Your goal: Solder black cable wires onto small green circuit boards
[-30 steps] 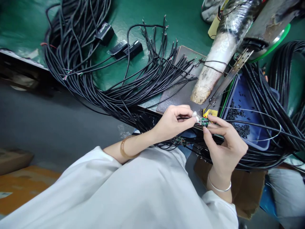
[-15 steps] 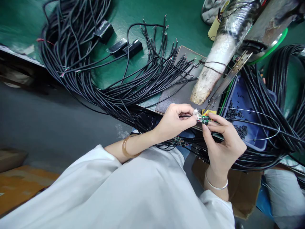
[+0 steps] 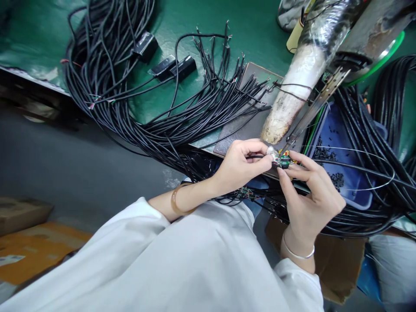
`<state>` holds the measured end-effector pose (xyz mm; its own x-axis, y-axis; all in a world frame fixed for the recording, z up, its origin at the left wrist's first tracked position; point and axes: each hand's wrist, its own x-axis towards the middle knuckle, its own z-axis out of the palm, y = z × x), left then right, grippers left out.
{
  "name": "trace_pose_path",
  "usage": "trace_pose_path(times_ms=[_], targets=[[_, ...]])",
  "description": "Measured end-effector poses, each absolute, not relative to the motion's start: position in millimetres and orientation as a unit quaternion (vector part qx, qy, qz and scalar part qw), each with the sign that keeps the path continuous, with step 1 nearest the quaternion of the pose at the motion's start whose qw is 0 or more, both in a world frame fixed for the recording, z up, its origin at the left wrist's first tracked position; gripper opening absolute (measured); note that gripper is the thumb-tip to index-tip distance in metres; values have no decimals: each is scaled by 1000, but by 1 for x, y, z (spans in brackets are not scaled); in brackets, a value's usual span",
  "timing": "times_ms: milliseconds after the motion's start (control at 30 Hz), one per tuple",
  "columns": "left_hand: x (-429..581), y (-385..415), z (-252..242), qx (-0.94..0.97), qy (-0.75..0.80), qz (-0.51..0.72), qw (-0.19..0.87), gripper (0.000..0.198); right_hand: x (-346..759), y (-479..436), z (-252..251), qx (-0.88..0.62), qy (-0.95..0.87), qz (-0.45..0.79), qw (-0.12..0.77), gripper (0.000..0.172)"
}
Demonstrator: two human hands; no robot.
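Note:
My left hand [image 3: 241, 164] is closed in a pinch on the end of a thin black cable, right at the edge of the green bench. My right hand [image 3: 308, 195] pinches a small green circuit board [image 3: 284, 161] against that cable end. The two hands meet under the tip of a soldering iron [image 3: 294, 99] wrapped in white tape. A thin solder wire [image 3: 364, 154] loops to the right of the board. Several more small boards on cables hang below my hands [image 3: 245, 193].
A large bundle of black cables [image 3: 169, 121] with stripped ends fans across the green bench top [image 3: 253, 30]. A blue tray [image 3: 344, 173] of tiny black parts sits to the right, ringed by coiled cables. Black connector housings [image 3: 172, 67] lie at the back. Cardboard [image 3: 35, 247] lies on the floor.
My hands and the board have shifted slightly up and right toward the iron's tip; the grip on the board and cable is unchanged.

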<state>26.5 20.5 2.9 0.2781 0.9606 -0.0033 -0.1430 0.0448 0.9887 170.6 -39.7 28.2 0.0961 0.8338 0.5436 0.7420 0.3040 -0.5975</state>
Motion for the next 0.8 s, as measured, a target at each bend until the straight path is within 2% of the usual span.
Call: trace_pose_path(times_ms=[367, 600, 800], targets=[[25, 19, 0, 534, 384, 453, 602, 15, 175, -42, 26, -576, -689, 65, 436, 17], [24, 19, 0, 553, 385, 477, 564, 19, 176, -42, 27, -581, -674, 98, 446, 15], [23, 19, -1, 593, 385, 469, 529, 13, 178, -42, 25, -585, -668, 108, 447, 15]])
